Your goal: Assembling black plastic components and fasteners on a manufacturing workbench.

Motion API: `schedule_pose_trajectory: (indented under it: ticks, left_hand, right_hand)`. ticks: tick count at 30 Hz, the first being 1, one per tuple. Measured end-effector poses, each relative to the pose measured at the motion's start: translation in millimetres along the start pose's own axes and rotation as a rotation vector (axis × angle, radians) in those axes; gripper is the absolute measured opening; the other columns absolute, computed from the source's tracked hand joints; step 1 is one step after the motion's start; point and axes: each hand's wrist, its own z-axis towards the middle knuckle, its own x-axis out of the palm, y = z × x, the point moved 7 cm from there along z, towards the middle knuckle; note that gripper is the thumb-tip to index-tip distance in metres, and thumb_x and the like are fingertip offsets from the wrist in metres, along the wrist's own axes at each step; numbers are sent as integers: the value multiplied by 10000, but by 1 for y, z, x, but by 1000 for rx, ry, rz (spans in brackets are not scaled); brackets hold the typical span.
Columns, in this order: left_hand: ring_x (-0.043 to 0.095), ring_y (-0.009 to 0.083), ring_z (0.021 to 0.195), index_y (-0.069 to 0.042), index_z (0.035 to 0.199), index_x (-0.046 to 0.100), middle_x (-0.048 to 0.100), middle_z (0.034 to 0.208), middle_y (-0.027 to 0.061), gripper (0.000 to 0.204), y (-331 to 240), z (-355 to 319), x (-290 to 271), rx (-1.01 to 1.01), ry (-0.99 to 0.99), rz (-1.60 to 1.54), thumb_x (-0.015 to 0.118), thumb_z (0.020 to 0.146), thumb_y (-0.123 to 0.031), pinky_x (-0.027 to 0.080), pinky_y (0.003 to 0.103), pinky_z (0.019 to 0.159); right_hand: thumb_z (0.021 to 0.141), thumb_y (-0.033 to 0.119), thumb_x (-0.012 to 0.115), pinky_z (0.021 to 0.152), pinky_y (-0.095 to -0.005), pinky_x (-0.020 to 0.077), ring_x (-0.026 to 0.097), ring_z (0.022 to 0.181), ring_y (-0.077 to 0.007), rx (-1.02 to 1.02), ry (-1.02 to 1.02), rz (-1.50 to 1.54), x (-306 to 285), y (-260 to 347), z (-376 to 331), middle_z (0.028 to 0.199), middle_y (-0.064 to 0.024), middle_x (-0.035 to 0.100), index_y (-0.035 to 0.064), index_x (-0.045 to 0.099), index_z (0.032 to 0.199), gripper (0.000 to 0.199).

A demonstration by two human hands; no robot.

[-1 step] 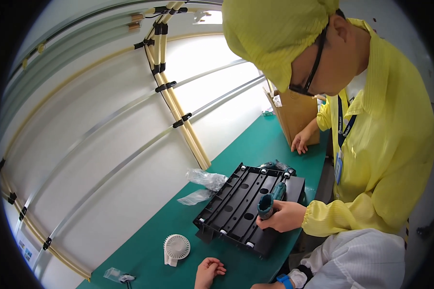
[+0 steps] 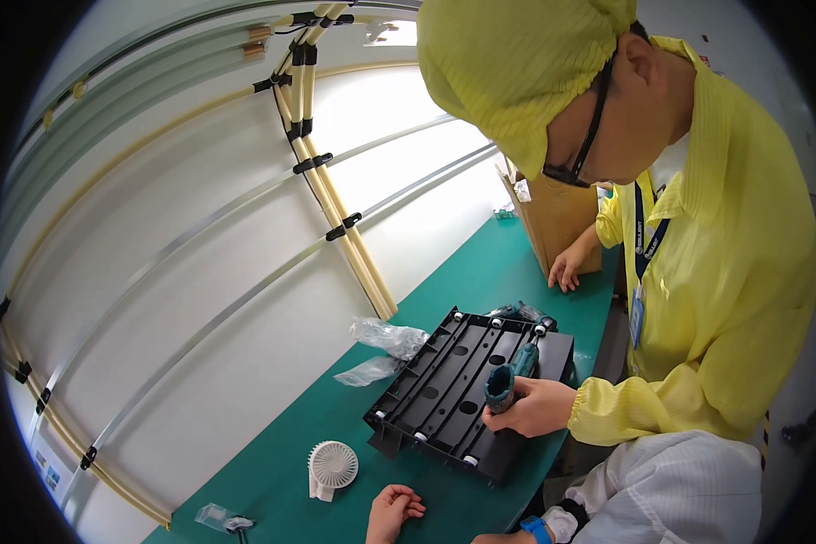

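My left hand [image 2: 393, 514] rests on the green table at the lower edge, its fingers loosely curled together with nothing visible in them. Only a sliver of my right hand [image 2: 503, 539] shows, below the blue wristband; its fingers are hidden. Ahead of both hands lies a black plastic rack-like panel [image 2: 444, 390] with small white wheels or caps at its edges. A co-worker's hand [image 2: 539, 408] grips a teal power screwdriver [image 2: 523, 361], its tip toward a white piece at the panel's far right corner. A small white handheld fan [image 2: 333, 465] stands left of the panel.
Clear plastic bags [image 2: 385, 340] lie beyond the panel's left side, and another small bag [image 2: 218, 518] near the lower left. A cardboard box [image 2: 558, 218] stands at the far end. The co-worker in yellow [image 2: 725, 254] leans in from the right. Pipe framing [image 2: 335, 199] borders the left.
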Motion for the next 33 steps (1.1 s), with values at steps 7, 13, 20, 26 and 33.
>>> schedule_pose_trajectory:
  ticks: [7, 13, 20, 26, 33]
  left_hand:
    - [642, 179, 697, -37, 989, 568, 638, 877, 113, 81, -3, -3, 4, -14, 23, 17, 505, 942, -54, 528, 261, 601]
    - [643, 181, 698, -37, 1004, 568, 638, 875, 112, 91, -4, -3, 5, -9, 32, 4, 503, 942, -51, 528, 262, 605]
    - [642, 184, 695, -33, 1006, 567, 638, 875, 117, 95, -1, 1, 5, -30, 27, -4, 499, 941, -44, 526, 264, 603]
    - [639, 189, 691, -28, 1002, 565, 637, 880, 120, 94, -4, -4, 3, -33, 22, -8, 492, 943, -39, 523, 266, 598]
    - [640, 188, 694, -29, 996, 561, 635, 883, 120, 93, -4, -8, 3, -24, 21, 18, 482, 946, -34, 524, 267, 598]
  right_hand:
    - [836, 189, 702, 678, -327, 535, 666, 700, -216, -2, -16, -52, 0, -7, -7, 763, -36, 634, 133, 428, 1134, 409]
    - [824, 176, 709, 684, -332, 535, 667, 710, -214, -21, -16, -50, 3, -9, -7, 762, -31, 631, 132, 430, 1136, 421]
    - [813, 151, 751, 740, -298, 532, 661, 764, -163, 14, 9, -22, 6, -5, -7, 811, 3, 604, 104, 451, 1093, 413]
    - [814, 136, 747, 756, -294, 534, 664, 774, -156, -17, 19, -28, 5, -5, -4, 843, -1, 612, 93, 463, 1092, 400]
    - [803, 104, 748, 818, -285, 511, 650, 835, -151, 98, 8, -13, 3, -9, -5, 843, -15, 616, 64, 501, 1071, 367]
